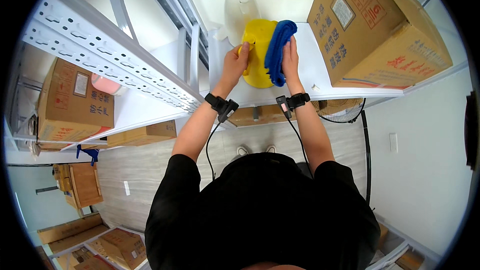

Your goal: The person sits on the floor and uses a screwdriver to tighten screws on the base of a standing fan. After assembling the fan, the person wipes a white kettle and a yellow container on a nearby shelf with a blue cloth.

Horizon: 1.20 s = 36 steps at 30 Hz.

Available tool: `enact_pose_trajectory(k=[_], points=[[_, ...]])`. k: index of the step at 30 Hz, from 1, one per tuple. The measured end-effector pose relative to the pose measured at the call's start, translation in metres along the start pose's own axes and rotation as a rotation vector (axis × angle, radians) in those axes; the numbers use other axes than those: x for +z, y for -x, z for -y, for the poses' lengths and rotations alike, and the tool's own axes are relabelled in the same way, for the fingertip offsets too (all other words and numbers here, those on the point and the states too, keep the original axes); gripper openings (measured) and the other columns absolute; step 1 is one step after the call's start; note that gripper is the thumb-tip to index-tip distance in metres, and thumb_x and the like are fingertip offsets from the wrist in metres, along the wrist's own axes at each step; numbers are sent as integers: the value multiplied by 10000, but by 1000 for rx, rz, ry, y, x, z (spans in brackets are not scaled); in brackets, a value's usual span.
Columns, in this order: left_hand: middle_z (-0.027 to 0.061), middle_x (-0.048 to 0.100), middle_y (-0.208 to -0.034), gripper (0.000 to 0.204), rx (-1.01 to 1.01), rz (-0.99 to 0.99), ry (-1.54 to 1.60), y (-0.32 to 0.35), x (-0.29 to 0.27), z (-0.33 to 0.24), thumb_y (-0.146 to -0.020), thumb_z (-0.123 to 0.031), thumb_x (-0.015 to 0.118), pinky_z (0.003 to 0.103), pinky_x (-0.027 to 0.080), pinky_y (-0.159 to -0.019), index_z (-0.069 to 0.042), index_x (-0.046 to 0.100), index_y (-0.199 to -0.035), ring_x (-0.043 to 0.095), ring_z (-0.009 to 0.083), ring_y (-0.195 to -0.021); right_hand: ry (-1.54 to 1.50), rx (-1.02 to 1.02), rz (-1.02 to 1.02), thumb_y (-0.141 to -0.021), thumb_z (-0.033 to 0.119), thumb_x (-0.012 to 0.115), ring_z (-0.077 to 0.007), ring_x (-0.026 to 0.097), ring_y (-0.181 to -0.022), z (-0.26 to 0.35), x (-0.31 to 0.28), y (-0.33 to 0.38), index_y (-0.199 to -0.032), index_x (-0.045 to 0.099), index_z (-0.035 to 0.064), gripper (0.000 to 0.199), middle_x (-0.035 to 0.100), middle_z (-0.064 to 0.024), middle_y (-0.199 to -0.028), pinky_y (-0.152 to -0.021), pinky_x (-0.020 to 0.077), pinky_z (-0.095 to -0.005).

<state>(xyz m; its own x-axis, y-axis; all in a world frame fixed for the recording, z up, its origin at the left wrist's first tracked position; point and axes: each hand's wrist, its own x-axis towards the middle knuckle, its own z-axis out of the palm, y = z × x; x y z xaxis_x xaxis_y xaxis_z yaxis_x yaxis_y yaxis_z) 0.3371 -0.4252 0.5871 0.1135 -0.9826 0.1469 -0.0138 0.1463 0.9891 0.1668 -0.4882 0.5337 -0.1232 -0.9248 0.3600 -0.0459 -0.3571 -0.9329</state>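
Note:
A yellow plastic jug (256, 65) with a side handle is at the white shelf in front of me. My left hand (235, 65) is closed round its handle. Against the jug's right side lies a folded blue cloth (278, 52), kept there by my right hand (291, 62), whose fingers run straight along the cloth's outer side. The thumb of that hand is partly hidden. Just behind the jug stands a clear, see-through plastic container (240, 7). I cannot tell whether the jug rests on the shelf or is lifted off it.
A large cardboard box (350, 35) occupies the shelf's right side. Perforated white rack posts (115, 50) rise on the left, with another box (75, 102) and a pink-and-white round thing (106, 85) beyond. Below the shelf edge, a fan (342, 110) stands at right.

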Motion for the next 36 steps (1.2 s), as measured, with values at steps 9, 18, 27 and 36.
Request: enact_pose_trajectory(k=[9, 18, 27, 36], points=[[-48, 395, -534, 436, -13, -27, 12, 1, 2, -4, -988, -416, 461, 221, 249, -448, -89, 497, -703, 327, 42, -468, -575, 279, 183, -1008, 381, 406, -184, 509, -1140, -42, -12, 4, -1393, 388, 40, 515, 523, -90, -1269, -990, 399, -278], [-49, 358, -512, 501, -129, 57, 183, -5, -21, -7, -987, -452, 429, 235, 208, -441, -104, 477, -630, 281, 54, -443, -764, 490, 206, -1022, 340, 379, -182, 505, -1155, -60, -26, 17, -1400, 381, 27, 491, 510, -94, -1303, -999, 390, -276], [-59, 321, -512, 440, -136, 129, 194, -11, -28, -6, -982, -378, 451, 245, 180, -443, -100, 490, -644, 242, 54, -442, -331, 335, 240, -1028, 339, 354, -173, 470, -1204, -5, -31, -1, -1403, 377, 5, 502, 481, -87, -1356, -1038, 348, -274], [-53, 333, -515, 360, -92, 45, 165, -30, -24, -1, -975, -324, 475, 249, 182, -440, -79, 545, -720, 241, 57, -430, -612, 414, 211, -1016, 372, 395, -154, 498, -1165, -27, -29, 1, -1406, 366, 1, 539, 494, -70, -1335, -999, 389, -253]])
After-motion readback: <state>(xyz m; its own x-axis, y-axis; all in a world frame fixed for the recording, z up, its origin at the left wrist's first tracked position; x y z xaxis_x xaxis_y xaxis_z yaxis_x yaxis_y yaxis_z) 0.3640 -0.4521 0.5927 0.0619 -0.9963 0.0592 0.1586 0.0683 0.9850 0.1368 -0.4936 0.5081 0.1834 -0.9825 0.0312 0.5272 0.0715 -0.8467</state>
